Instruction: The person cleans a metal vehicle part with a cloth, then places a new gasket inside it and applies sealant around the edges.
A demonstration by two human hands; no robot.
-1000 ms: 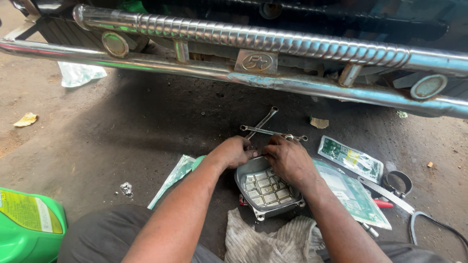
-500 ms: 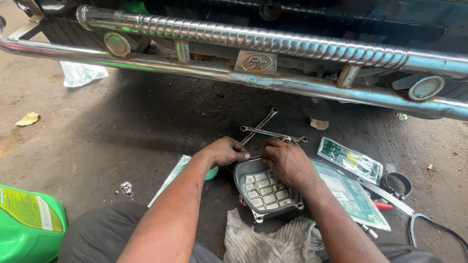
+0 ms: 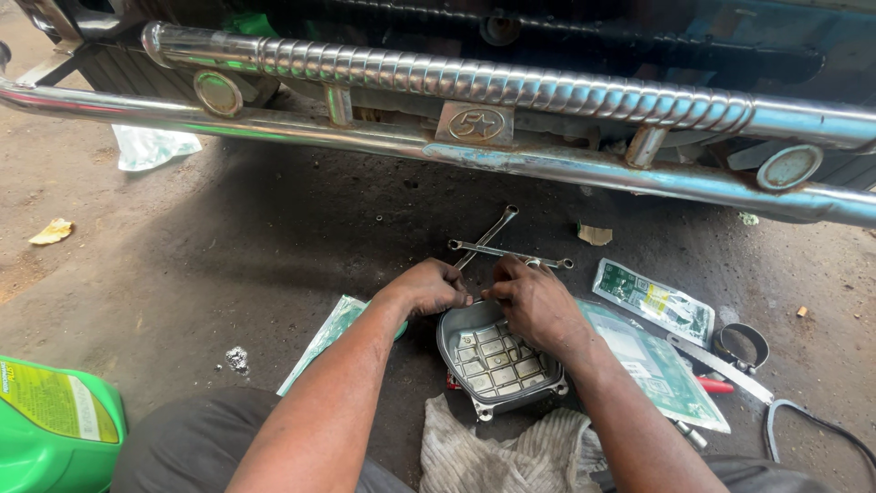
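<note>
Both hands have crept up since a second ago, off the middle of the metal cover [image 3: 497,358] to its far rim. Left hand [image 3: 431,287] is curled nearly into a fist, right hand [image 3: 537,301] is bent with fingertips pinched toward the left, and they nearly meet over something too small to make out. That cover lies open side up on the ground just under my right hand, which is the closer one, long axis running away from me toward the crossed wrenches [image 3: 500,245]. Rag [image 3: 497,452] touches its near edge
</note>
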